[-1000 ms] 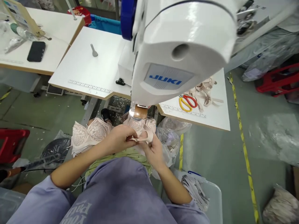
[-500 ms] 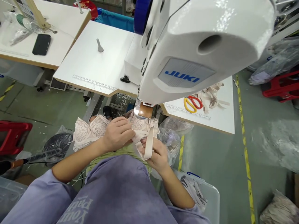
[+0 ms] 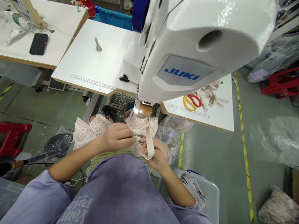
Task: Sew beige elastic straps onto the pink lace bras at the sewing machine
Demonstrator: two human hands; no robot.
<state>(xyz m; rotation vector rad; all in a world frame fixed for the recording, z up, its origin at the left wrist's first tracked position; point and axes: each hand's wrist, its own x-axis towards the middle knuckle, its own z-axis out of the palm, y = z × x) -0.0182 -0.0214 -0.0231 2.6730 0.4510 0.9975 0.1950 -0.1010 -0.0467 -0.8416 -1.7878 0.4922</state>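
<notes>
Seen from above, a person in a lilac top sits at a white sewing machine [image 3: 187,46]. Both hands meet just below the machine's needle end, over the lap.

The left hand [image 3: 116,138] is curled nearly shut. Its fingertips pinch a beige strap [image 3: 149,141] close to where it joins a pale pink lace bra [image 3: 140,123]. The right hand [image 3: 157,154] sits just beside it, to the right and a little nearer the body. Its fingers are bent round the strap, which runs as a flat band from this hand up to the bra. The strap lies between the two hands and touches both. The bra is directly beyond the hands, tucked against the underside of the machine.

A stack of lace bras [image 3: 85,132] rests just left of the left hand. Clear plastic bags [image 3: 169,133] bulge to the right of the right hand. On the white table [image 3: 93,62], scissors [image 3: 192,102] with yellow and red handles lie beside a heap of loose straps [image 3: 211,93]. A black phone [image 3: 38,43] lies on a second table [image 3: 60,21] at far left. A plastic bin [image 3: 216,193] stands by the right elbow.
</notes>
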